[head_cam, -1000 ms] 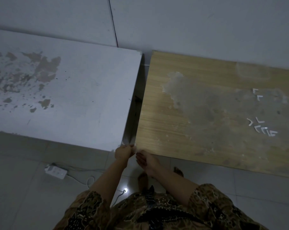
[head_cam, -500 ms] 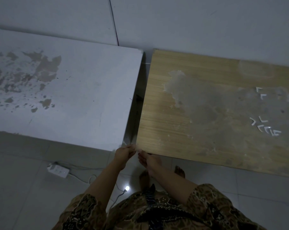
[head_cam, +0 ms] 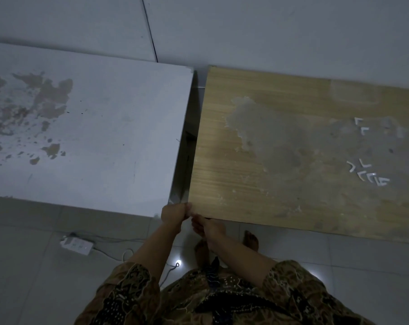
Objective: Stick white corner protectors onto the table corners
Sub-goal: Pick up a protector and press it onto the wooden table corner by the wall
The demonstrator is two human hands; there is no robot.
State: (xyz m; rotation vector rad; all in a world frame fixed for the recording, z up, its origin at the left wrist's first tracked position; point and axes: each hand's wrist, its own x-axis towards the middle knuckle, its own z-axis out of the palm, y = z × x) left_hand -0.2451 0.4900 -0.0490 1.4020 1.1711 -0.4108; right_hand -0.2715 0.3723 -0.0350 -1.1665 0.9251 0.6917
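Our left hand (head_cam: 174, 212) and right hand (head_cam: 204, 225) curl at the wooden table (head_cam: 281, 184) corner; contents too dark to tell. Spare corner protectors (head_cam: 372, 178) well right look light, stiff: we'd pinch the edges, off the adhesive.

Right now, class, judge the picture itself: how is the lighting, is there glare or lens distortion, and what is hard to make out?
Head view: dim and bluish throughout; a bright glare spot reflects off the floor tiles; the wide lens bends the wooden table edges; the left hand and right hand at its near corner are too dark to show any protector; the spare white corner protectors stay legible.
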